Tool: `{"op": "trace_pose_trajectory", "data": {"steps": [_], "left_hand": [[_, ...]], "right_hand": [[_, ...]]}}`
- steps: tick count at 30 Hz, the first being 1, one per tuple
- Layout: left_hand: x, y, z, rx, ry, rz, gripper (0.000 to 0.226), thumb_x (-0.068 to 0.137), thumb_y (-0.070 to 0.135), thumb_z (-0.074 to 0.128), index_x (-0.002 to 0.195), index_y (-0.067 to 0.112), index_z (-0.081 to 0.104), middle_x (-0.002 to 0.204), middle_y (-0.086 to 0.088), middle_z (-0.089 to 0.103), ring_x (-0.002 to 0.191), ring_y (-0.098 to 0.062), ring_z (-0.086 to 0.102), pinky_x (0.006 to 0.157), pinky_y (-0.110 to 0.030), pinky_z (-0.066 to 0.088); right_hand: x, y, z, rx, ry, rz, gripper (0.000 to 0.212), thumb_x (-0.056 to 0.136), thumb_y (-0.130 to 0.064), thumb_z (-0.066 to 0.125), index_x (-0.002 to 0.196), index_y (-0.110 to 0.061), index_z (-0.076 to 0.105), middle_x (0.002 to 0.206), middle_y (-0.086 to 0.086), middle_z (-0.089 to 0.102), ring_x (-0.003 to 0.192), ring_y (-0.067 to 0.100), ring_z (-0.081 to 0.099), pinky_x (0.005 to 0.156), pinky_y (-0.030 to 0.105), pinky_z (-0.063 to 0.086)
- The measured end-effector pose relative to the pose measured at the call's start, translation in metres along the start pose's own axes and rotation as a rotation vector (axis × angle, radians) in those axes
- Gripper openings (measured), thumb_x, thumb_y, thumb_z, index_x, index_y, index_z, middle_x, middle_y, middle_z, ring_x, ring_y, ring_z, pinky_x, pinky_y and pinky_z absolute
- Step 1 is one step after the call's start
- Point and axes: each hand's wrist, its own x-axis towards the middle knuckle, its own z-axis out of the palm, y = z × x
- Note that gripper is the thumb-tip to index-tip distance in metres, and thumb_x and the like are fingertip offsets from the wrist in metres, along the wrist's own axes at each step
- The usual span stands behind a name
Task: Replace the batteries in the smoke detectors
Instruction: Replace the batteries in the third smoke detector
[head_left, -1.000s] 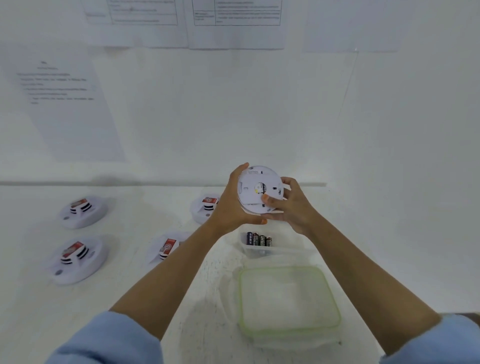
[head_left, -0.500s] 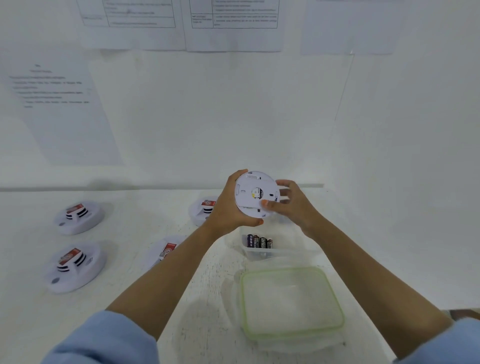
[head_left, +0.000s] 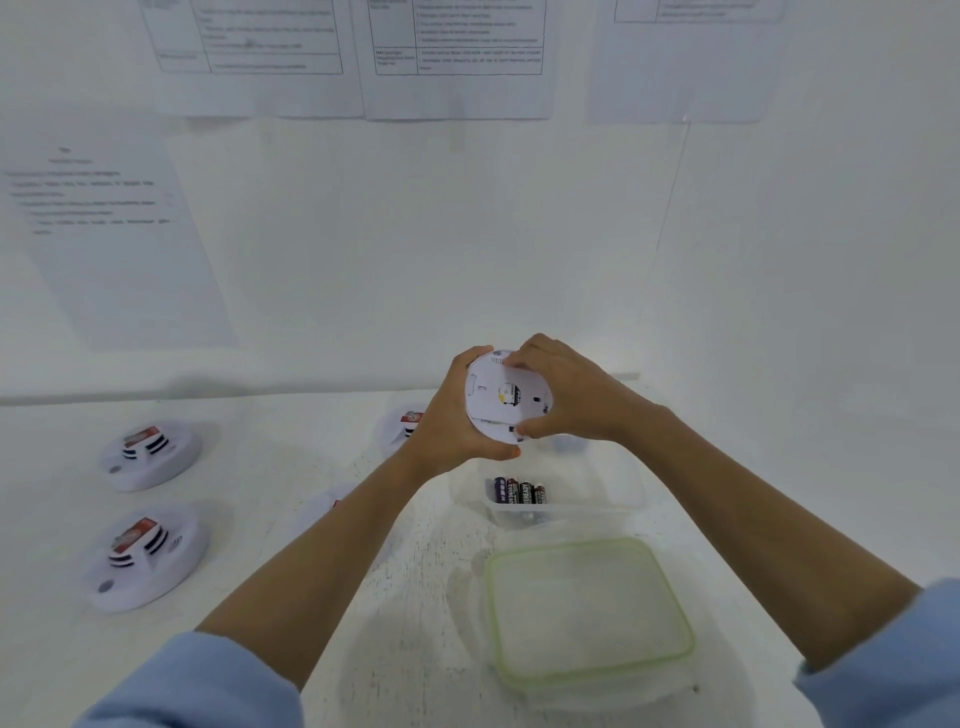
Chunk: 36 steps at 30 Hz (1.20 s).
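Observation:
I hold a round white smoke detector (head_left: 501, 402) in the air above the table, its back plate facing me. My left hand (head_left: 449, 421) cups its left and lower rim. My right hand (head_left: 563, 392) grips its top and right rim, thumb at the lower edge. Just below, a clear plastic tub (head_left: 597, 486) holds several batteries (head_left: 519, 491) standing side by side.
Two more detectors lie at the left, one further back (head_left: 148, 454) and one nearer (head_left: 143, 556). Another (head_left: 402, 423) and a fourth (head_left: 324, 506) are partly hidden behind my left arm. A green-rimmed lid (head_left: 589, 610) lies near me. Printed sheets hang on the white wall.
My right hand has shifted from the detector's lower right edge to over its top and right rim. The detector stays at about the same height.

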Motion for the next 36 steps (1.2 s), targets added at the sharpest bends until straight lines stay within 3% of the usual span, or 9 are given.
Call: {"op": "trace_pose_trajectory", "data": {"steps": [6, 18, 23, 27, 36], "left_hand": [[0.0008, -0.0009, -0.0023, 0.01, -0.025, -0.018, 0.093, 0.049, 0.001, 0.081, 0.122, 0.032, 0.033, 0.123, 0.017, 0.044, 0.108, 0.012, 0.048, 0.082, -0.011, 0.046], [-0.0015, -0.002, -0.0014, 0.014, -0.049, -0.025, 0.098, 0.05, 0.001, 0.08, 0.129, 0.024, 0.027, 0.122, 0.015, 0.043, 0.106, 0.014, 0.048, 0.082, -0.012, 0.047], [-0.0033, -0.0048, -0.002, 0.02, -0.051, -0.041, 0.098, 0.05, 0.002, 0.081, 0.128, 0.028, 0.028, 0.121, 0.016, 0.044, 0.104, 0.014, 0.048, 0.081, -0.012, 0.047], [-0.0036, -0.0071, -0.0028, 0.046, -0.058, -0.052, 0.096, 0.049, 0.006, 0.082, 0.124, 0.037, 0.031, 0.122, 0.019, 0.043, 0.106, 0.013, 0.048, 0.084, -0.014, 0.048], [0.0012, -0.0068, -0.0043, 0.037, -0.054, -0.028, 0.094, 0.049, 0.005, 0.082, 0.123, 0.036, 0.032, 0.126, 0.017, 0.041, 0.112, 0.009, 0.046, 0.085, -0.013, 0.046]], "right_hand": [[0.0035, -0.0029, -0.0012, -0.079, -0.031, -0.043, 0.071, 0.065, -0.029, 0.079, 0.125, -0.007, 0.047, 0.11, 0.004, 0.046, 0.095, 0.014, 0.04, 0.077, 0.019, 0.032], [0.0053, -0.0037, -0.0018, -0.149, -0.079, -0.063, 0.077, 0.061, -0.031, 0.081, 0.125, -0.004, 0.047, 0.111, 0.008, 0.047, 0.101, 0.021, 0.044, 0.081, 0.022, 0.037], [0.005, -0.0035, 0.001, -0.156, -0.094, -0.072, 0.077, 0.06, -0.028, 0.081, 0.124, -0.002, 0.047, 0.111, 0.01, 0.047, 0.102, 0.024, 0.045, 0.086, 0.03, 0.043], [0.0054, -0.002, 0.0028, -0.198, -0.108, -0.108, 0.077, 0.063, -0.028, 0.079, 0.127, -0.002, 0.046, 0.115, 0.01, 0.046, 0.105, 0.022, 0.043, 0.086, 0.025, 0.04], [0.0056, 0.004, -0.0043, -0.134, -0.104, -0.089, 0.08, 0.069, -0.028, 0.078, 0.137, -0.012, 0.039, 0.119, 0.003, 0.044, 0.106, 0.017, 0.044, 0.083, 0.02, 0.036]]}}
